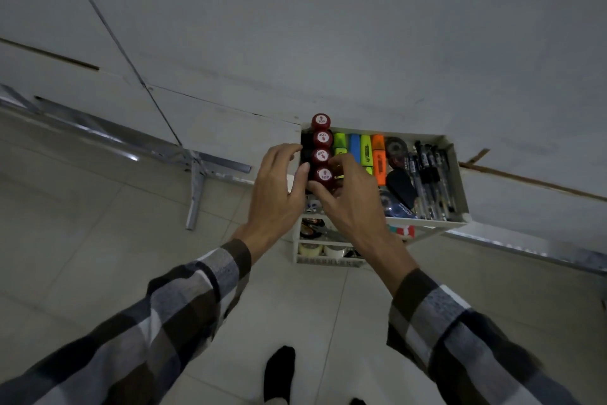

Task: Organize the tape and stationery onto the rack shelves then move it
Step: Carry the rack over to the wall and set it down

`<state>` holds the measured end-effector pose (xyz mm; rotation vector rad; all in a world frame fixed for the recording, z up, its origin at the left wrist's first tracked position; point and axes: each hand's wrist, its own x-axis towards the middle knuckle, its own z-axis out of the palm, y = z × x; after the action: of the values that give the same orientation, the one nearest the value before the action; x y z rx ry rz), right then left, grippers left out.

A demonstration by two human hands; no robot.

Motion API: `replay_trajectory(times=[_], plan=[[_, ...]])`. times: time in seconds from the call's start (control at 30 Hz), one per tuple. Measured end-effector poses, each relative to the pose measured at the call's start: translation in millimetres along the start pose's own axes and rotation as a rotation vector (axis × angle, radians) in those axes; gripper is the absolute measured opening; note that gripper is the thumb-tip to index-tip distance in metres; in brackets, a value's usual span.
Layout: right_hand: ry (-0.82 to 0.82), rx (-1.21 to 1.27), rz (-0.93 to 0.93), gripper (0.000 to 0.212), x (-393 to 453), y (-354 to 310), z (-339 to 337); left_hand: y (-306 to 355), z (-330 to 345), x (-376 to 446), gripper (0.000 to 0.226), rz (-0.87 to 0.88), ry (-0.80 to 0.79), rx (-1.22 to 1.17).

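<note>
A white rack [460, 174] stands on the floor against the wall, seen from above. Its top shelf holds a row of dark stamps with red "TOP" caps [321, 138], several highlighters [366, 151], tape dispensers [395, 148] and several black pens [430, 174]. Lower shelves hold tape rolls [310, 250]. My left hand [279, 187] touches the left side of the stamp row with curled fingers. My right hand [348, 194] pinches the nearest stamp [324, 175] between thumb and fingers.
A metal frame [197, 174] lies on the tiled floor left of the rack. The grey wall [361, 43] rises right behind the rack. My foot in a dark sock [279, 371] stands on the tiles below the rack.
</note>
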<state>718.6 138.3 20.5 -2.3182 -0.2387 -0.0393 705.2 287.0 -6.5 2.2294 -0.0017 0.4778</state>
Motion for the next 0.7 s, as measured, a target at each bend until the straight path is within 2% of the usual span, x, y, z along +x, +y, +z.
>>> replay_trajectory(times=[0.23, 0.43, 0.53, 0.6, 0.7], plan=[[0.043, -0.008, -0.036, 0.063, -12.2, 10.2, -11.0, -4.3, 12.8, -41.7, 0.062, -0.216, 0.030, -0.132], [0.278, 0.047, -0.176, 0.053, -40.4, 36.2, -29.6, -17.8, 45.5, -88.9, 0.084, -0.350, 0.066, -0.219], [0.442, 0.018, -0.280, 0.049, -69.2, 77.3, -30.6, -36.7, 76.6, -113.5, 0.083, -0.373, 0.086, -0.217], [0.527, -0.047, -0.292, 0.054, -98.4, 120.5, -23.2, -55.5, 103.6, -132.3, 0.079, -0.372, 0.062, -0.202], [0.589, -0.076, -0.128, 0.074, -136.2, 198.7, 7.5, -87.4, 146.3, -156.0, 0.077, -0.307, 0.059, -0.195]])
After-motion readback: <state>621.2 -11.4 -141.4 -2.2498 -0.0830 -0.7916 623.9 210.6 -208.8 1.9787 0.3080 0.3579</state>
